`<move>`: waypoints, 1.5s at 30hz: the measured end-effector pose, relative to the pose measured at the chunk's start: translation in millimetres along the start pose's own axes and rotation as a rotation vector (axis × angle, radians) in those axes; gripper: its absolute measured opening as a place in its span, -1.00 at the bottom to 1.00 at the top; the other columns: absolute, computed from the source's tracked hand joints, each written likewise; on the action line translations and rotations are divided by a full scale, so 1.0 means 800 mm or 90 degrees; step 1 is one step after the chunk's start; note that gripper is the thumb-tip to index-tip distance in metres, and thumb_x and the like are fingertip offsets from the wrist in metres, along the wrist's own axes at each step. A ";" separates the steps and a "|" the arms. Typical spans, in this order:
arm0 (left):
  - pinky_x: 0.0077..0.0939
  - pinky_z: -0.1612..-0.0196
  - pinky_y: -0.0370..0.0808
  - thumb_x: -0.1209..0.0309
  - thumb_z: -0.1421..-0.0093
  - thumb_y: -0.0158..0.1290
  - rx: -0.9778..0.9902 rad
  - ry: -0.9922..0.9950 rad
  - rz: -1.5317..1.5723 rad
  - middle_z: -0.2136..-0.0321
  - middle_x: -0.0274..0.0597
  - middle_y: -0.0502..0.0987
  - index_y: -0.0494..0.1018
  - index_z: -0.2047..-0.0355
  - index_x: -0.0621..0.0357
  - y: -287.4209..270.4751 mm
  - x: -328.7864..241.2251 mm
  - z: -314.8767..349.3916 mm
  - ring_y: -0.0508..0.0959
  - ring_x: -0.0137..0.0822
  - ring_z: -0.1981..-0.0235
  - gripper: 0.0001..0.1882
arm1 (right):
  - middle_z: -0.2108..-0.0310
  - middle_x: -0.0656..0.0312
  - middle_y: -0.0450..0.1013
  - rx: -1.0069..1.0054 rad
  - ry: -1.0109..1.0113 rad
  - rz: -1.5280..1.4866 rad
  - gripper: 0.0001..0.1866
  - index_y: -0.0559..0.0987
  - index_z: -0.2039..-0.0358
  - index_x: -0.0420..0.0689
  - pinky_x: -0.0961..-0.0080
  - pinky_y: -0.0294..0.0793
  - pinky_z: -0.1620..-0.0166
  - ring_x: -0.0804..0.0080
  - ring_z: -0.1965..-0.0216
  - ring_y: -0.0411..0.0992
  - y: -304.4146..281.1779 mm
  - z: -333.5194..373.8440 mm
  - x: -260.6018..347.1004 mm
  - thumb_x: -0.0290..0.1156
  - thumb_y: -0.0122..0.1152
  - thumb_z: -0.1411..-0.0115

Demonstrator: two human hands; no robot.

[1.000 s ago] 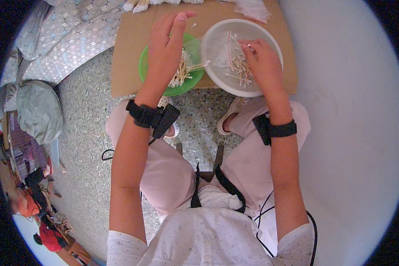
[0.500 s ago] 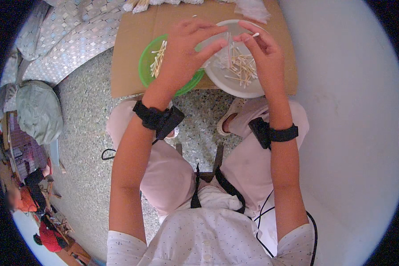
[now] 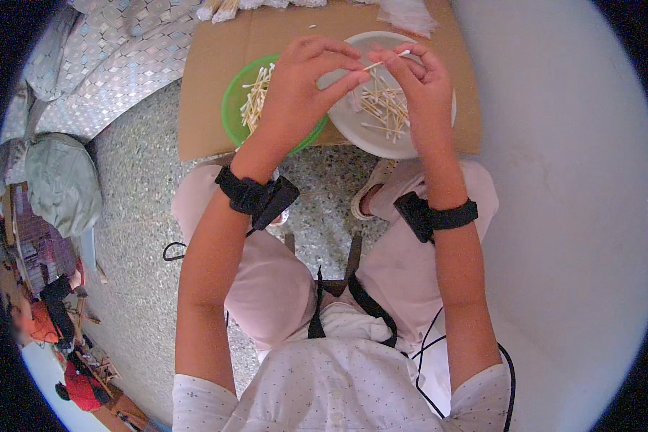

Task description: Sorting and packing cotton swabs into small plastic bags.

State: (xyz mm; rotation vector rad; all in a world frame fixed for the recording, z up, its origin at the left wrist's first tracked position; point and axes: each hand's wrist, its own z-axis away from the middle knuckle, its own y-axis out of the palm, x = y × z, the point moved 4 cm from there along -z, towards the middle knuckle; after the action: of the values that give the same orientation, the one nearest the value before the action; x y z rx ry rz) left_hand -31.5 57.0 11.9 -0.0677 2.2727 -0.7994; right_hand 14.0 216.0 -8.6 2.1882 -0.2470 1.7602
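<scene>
My left hand (image 3: 300, 85) and my right hand (image 3: 419, 81) meet above a white plate (image 3: 410, 141), both pinching one thin cotton swab (image 3: 385, 60) held level between the fingertips. The white plate holds several loose cotton swabs (image 3: 381, 108). A green bowl (image 3: 232, 108) to its left holds more swabs (image 3: 255, 97) and is partly hidden under my left hand. Both dishes rest on a sheet of brown cardboard (image 3: 201, 122) on the floor.
A speckled stone floor (image 3: 137, 237) lies under my knees. A grey bag (image 3: 61, 180) sits at the left, with clutter behind it. A patterned metal sheet (image 3: 108, 65) lies at top left. A clear plastic wrapper (image 3: 410, 13) rests at the cardboard's far edge.
My left hand has left the green bowl and moved right to meet my right hand. My right hand has lifted a swab off the white plate, and both hands now hold it.
</scene>
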 end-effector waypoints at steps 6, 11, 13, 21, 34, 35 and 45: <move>-0.31 0.02 0.33 0.35 0.01 0.20 -0.085 -0.026 0.032 0.29 -0.25 0.54 0.56 0.39 0.10 -0.007 0.007 -0.003 0.43 -0.16 0.14 -0.83 | 0.38 0.26 0.54 -0.029 -0.013 0.044 -0.80 0.56 0.30 -0.19 0.69 0.45 0.28 0.59 0.37 0.47 -0.004 -0.002 -0.003 -0.41 0.30 -0.07; -0.35 -0.01 0.30 0.39 0.00 0.19 -0.084 -0.020 0.042 0.29 -0.26 0.55 0.55 0.39 0.09 -0.011 0.005 -0.004 0.44 -0.20 0.13 -0.85 | 0.42 0.29 0.54 0.035 -0.006 0.148 -0.82 0.60 0.35 -0.18 0.67 0.43 0.29 0.61 0.39 0.46 -0.004 -0.001 -0.009 -0.35 0.26 -0.10; -0.36 -0.01 0.30 0.39 0.00 0.18 -0.079 -0.013 0.051 0.29 -0.26 0.55 0.55 0.38 0.09 -0.012 0.007 -0.003 0.44 -0.21 0.14 -0.85 | 0.43 0.30 0.54 0.055 -0.013 0.208 -0.81 0.61 0.35 -0.18 0.66 0.43 0.29 0.61 0.40 0.45 0.002 0.001 -0.005 -0.32 0.24 -0.12; -0.38 0.00 0.30 0.40 -0.02 0.16 -0.087 -0.129 0.202 0.27 -0.27 0.56 0.54 0.35 0.09 -0.010 0.015 0.000 0.46 -0.25 0.13 -0.84 | 0.40 0.30 0.55 0.022 0.014 0.113 -0.82 0.61 0.33 -0.20 0.69 0.42 0.26 0.61 0.39 0.45 0.005 0.008 0.009 -0.37 0.27 -0.10; -0.38 -0.02 0.29 0.35 -0.04 0.16 -0.046 -0.070 0.126 0.27 -0.26 0.54 0.56 0.32 0.09 -0.010 0.012 0.000 0.43 -0.24 0.11 -0.81 | 0.33 0.29 0.54 -0.035 -0.036 0.088 -0.81 0.59 0.28 -0.22 0.69 0.44 0.25 0.61 0.37 0.45 -0.006 0.005 0.016 -0.45 0.29 -0.07; -0.37 -0.03 0.29 0.34 -0.03 0.17 -0.030 -0.081 0.141 0.26 -0.25 0.54 0.57 0.31 0.09 -0.009 0.013 0.000 0.42 -0.23 0.11 -0.80 | 0.34 0.28 0.54 -0.042 -0.056 0.066 -0.80 0.59 0.28 -0.22 0.69 0.44 0.24 0.61 0.36 0.46 -0.005 0.005 0.018 -0.46 0.30 -0.06; -0.38 -0.09 0.30 0.36 -0.09 0.14 0.078 0.031 0.057 0.15 -0.25 0.53 0.53 0.16 0.06 -0.010 -0.002 0.003 0.42 -0.21 0.00 -0.73 | 0.35 0.28 0.54 -0.042 -0.083 0.068 -0.82 0.60 0.30 -0.19 0.66 0.46 0.23 0.60 0.34 0.47 -0.017 0.008 0.023 -0.46 0.31 -0.05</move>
State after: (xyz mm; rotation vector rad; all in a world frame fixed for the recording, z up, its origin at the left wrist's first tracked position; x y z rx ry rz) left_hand -30.5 49.9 16.0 0.1103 2.2502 -0.8991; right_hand 28.3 228.0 5.8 2.2833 -0.4538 1.6403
